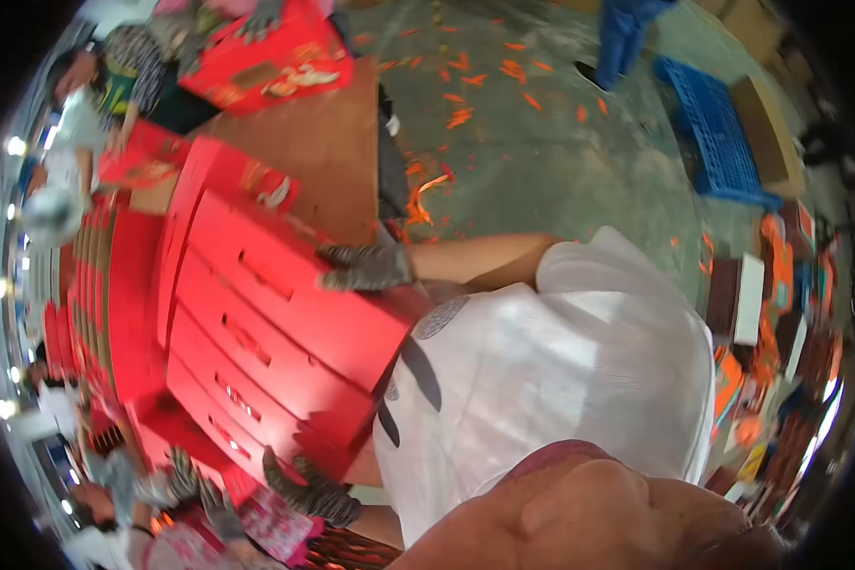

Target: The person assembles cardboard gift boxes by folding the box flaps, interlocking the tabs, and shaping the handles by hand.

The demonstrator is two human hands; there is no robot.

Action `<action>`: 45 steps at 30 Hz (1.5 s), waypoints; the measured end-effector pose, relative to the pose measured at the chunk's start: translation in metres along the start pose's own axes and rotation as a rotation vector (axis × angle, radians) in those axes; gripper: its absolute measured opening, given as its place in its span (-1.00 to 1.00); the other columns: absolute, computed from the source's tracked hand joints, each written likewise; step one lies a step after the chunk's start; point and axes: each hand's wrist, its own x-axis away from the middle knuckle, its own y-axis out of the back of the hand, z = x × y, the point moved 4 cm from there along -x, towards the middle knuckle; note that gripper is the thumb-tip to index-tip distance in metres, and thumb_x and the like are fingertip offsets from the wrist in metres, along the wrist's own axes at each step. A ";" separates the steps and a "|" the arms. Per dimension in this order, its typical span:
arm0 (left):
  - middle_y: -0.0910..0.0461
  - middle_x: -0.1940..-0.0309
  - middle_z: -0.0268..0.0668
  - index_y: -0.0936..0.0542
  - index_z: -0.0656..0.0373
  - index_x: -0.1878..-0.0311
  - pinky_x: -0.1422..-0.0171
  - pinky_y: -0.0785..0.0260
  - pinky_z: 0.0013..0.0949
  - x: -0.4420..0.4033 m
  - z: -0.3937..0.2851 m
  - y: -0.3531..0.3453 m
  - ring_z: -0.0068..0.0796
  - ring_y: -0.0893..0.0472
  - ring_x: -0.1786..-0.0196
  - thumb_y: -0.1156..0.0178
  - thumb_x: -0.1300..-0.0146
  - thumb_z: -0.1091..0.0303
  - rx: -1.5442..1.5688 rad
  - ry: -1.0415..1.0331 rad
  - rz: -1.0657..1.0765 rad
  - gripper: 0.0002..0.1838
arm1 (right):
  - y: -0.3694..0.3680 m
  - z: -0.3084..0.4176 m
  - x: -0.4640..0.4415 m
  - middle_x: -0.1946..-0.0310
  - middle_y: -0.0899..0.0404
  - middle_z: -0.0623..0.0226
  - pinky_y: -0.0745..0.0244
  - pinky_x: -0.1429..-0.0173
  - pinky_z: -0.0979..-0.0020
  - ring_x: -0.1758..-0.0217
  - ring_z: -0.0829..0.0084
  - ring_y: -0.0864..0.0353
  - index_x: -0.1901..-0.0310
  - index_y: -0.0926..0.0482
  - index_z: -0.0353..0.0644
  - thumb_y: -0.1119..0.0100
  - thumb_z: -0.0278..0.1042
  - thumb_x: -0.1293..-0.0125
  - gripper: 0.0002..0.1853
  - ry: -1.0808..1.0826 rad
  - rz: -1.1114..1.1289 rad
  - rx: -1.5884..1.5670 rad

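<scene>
Several bright red cardboard cartons (275,323) with handle slots stand pressed together in a row before my chest. My right hand (370,267), in a grey knitted glove, lies on the row's upper edge in the view, its fingers stretched over the red board. At the opposite end, low in the view, my left hand (312,489) wears a similar glove. Its thumb and fingers are apart beside the carton corner; whether they touch it I cannot tell.
Beyond the cartons runs a brown tabletop (304,152) with a printed red box (275,62) under another person's gloved hand. More people work along the far side. Orange scraps litter the floor (513,171). A blue pallet (717,128) stands at upper right.
</scene>
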 end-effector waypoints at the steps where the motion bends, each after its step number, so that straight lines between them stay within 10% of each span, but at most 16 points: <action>1: -0.46 -0.13 -0.05 -0.40 0.32 -0.20 -0.29 -0.24 -0.23 -0.008 -0.012 -0.019 -0.15 -0.43 -0.18 -0.16 -0.28 0.32 0.082 0.035 0.162 -0.54 | -0.007 -0.014 -0.005 -0.43 0.07 -0.10 0.23 -0.52 0.26 -0.53 0.11 0.19 -0.41 0.06 -0.35 0.04 0.55 -0.07 0.16 -0.061 0.062 -0.126; 3: -0.31 -0.24 0.04 -0.31 0.33 -0.27 -0.38 -0.10 -0.03 -0.009 -0.015 -0.056 0.03 -0.28 -0.31 -0.10 -0.30 0.13 -0.458 -0.379 0.282 -0.41 | -0.007 -0.022 -0.012 -0.41 0.06 -0.16 0.16 -0.51 0.26 -0.52 0.08 0.16 -0.40 0.08 -0.37 0.02 0.56 -0.05 0.18 -0.041 0.022 -0.145; 9: -0.23 -0.29 0.08 -0.23 0.32 -0.33 -0.41 -0.04 -0.02 -0.018 -0.019 -0.073 0.06 -0.21 -0.34 -0.05 -0.32 0.04 -0.450 -0.298 0.328 -0.33 | -0.016 -0.033 -0.023 -0.36 -0.04 -0.21 0.04 -0.47 0.20 -0.47 0.00 0.01 -0.38 0.03 -0.41 -0.01 0.55 -0.03 0.19 -0.016 0.078 0.008; 11: -0.22 -0.30 0.08 -0.22 0.32 -0.33 -0.41 -0.04 -0.02 -0.017 0.004 -0.081 0.05 -0.20 -0.35 -0.05 -0.31 0.00 -0.443 -0.268 0.265 -0.31 | -0.020 -0.038 -0.026 -0.17 -0.36 -0.15 -0.19 -0.34 0.19 -0.26 0.01 -0.35 -0.26 -0.22 -0.38 0.00 0.51 -0.07 0.04 0.078 -0.062 0.045; 26: -0.30 -0.25 0.08 -0.32 0.34 -0.27 -0.39 -0.08 -0.07 -0.019 -0.028 -0.071 0.03 -0.25 -0.32 -0.09 -0.27 0.02 -0.436 -0.181 0.300 -0.35 | -0.012 -0.028 -0.022 -0.21 -0.30 -0.21 -0.17 -0.35 0.15 -0.33 -0.01 -0.26 -0.24 -0.24 -0.42 0.01 0.48 -0.11 0.00 0.114 0.035 0.011; 33: -0.35 -0.20 0.06 -0.40 0.32 -0.19 -0.36 -0.13 -0.08 -0.014 -0.040 -0.070 0.03 -0.32 -0.26 -0.21 -0.19 0.11 -0.450 -0.279 0.160 -0.40 | -0.016 -0.026 -0.023 -0.13 -0.44 0.23 -0.32 -0.26 0.35 -0.18 0.42 -0.39 -0.30 -0.23 -0.26 -0.22 -0.05 -0.25 -0.30 0.205 0.096 -0.396; 45: -0.40 -0.15 0.01 -0.46 0.28 -0.12 -0.34 -0.11 -0.01 -0.018 -0.052 -0.067 -0.02 -0.35 -0.24 -0.27 -0.09 0.07 -0.424 -0.197 0.127 -0.40 | -0.011 -0.061 -0.031 -0.28 -0.24 0.23 -0.21 -0.34 0.36 -0.33 0.38 -0.24 -0.36 -0.11 -0.24 -0.23 -0.05 -0.23 -0.21 0.085 0.098 -0.543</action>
